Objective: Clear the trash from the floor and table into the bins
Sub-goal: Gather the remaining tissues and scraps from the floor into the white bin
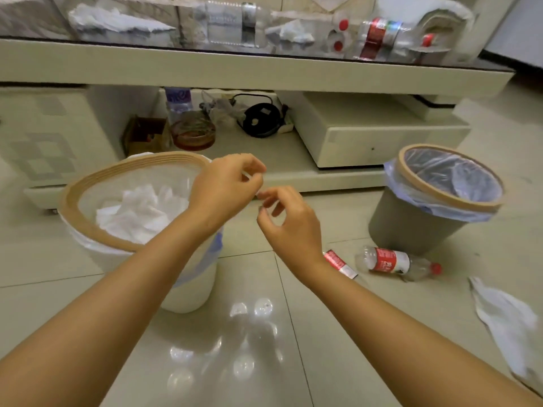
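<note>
Trash lies in two places: on the tiled floor [264, 362] a clear bottle [395, 264] with a red label and red cap lies on its side, long axis left to right, cap pointing right, just in front of the grey bin [411, 227]; a loose red label [340, 264] sits beside it, partly hidden by the right wrist; a crumpled white tissue [508, 321] runs off toward the lower right. On the glass table [235, 69] more bottles and tissues show, blurred and doubled by reflection. The white bin [191, 292] holds white tissues. The left hand [226, 195] and right hand [289, 218] meet above the white bin's rim, fingers curled, fingertips nearly touching; whether they pinch anything is too blurred to tell.
</note>
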Tool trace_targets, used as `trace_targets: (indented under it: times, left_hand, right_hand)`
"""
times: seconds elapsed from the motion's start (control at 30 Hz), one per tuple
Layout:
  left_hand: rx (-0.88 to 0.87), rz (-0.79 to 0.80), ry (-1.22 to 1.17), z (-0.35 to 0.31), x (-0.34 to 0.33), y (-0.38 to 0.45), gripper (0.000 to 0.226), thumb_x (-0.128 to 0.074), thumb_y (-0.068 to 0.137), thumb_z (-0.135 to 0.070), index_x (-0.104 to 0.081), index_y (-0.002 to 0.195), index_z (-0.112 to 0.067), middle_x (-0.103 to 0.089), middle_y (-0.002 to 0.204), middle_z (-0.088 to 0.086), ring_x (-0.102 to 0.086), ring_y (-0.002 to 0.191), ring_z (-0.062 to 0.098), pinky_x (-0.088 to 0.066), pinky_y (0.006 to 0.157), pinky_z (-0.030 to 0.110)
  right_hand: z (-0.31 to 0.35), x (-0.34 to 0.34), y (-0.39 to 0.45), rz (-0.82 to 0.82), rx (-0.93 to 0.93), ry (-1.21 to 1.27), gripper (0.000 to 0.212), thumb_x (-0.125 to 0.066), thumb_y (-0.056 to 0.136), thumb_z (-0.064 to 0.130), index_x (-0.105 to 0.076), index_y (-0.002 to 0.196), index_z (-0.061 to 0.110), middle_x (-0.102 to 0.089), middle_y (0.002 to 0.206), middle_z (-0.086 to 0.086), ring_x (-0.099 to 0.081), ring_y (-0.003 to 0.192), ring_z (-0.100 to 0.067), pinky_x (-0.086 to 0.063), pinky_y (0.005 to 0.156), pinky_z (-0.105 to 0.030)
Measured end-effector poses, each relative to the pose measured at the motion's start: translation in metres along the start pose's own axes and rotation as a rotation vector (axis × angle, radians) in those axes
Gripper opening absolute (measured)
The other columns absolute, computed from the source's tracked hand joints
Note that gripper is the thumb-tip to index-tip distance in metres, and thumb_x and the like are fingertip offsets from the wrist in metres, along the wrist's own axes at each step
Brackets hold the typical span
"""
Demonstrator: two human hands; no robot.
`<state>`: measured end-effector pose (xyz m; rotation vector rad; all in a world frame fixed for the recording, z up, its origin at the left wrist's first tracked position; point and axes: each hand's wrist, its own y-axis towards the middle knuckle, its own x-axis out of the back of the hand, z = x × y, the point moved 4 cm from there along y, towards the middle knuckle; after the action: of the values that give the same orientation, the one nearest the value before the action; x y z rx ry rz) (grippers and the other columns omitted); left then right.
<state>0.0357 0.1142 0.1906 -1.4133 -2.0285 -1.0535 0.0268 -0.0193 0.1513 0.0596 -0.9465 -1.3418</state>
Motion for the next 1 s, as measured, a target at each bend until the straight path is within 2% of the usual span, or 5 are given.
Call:
trace_targets:
  times: [0.2,0.33,0.57,0.73,1.0]
  left_hand:
    - [-0.087,0.218,0.017,-0.040,-0.082,-0.009,0.021,-0.057,0.090,-0.033,-0.066,0.109,-0.030,-0.069,0.098,-0.012,-0.063,0.087,0.006,-0.055,0.078,0.034]
    - [-0.141,0.359,0.109,-0.068,-0.140,-0.021,0.024,-0.057,0.091,-0.034,-0.064,0.114,-0.031,-0.068,0.102,-0.012,-0.061,0.088,0.005,-0.046,0.066,0.024]
    - [-0.259,0.720,0.216,-0.123,-0.240,-0.060,0.031,-0.062,0.087,-0.039,-0.058,0.118,-0.036,-0.067,0.108,-0.016,-0.062,0.096,0.009,-0.047,0.071,0.026]
    - [-0.349,0.924,0.142,-0.162,-0.300,-0.095,0.040,-0.067,0.085,-0.037,-0.055,0.122,-0.033,-0.064,0.111,-0.014,-0.062,0.096,0.009,-0.052,0.081,0.029]
    - [-0.383,0.982,-0.013,-0.212,-0.400,-0.137,0.062,-0.071,0.080,-0.040,-0.041,0.135,-0.035,-0.054,0.128,-0.011,-0.055,0.110,0.014,-0.050,0.090,0.040]
  right_hand:
    - [-0.066,0.067,-0.038,-0.044,-0.117,-0.136,0.019,-0.061,0.083,0.020,-0.063,0.101,0.024,-0.058,0.092,0.012,-0.056,0.074,-0.007,-0.052,0.073,-0.037]
    - [-0.109,0.118,-0.078,-0.076,-0.233,-0.283,0.019,-0.065,0.082,0.018,-0.064,0.099,0.026,-0.055,0.092,0.017,-0.054,0.073,-0.005,-0.043,0.074,-0.016]
    - [-0.169,0.209,-0.161,-0.193,-0.464,-0.460,0.021,-0.067,0.077,0.018,-0.063,0.095,0.027,-0.056,0.091,0.013,-0.055,0.069,-0.010,-0.051,0.070,-0.041]
    - [-0.195,0.253,-0.223,-0.253,-0.651,-0.505,0.024,-0.067,0.079,0.022,-0.062,0.101,0.031,-0.052,0.097,0.017,-0.053,0.072,-0.005,-0.051,0.073,-0.041]
    - [-0.234,0.295,-0.303,-0.266,-0.875,-0.562,0.032,-0.065,0.082,0.021,-0.061,0.113,0.026,-0.057,0.112,0.009,-0.058,0.087,-0.010,-0.049,0.079,-0.036]
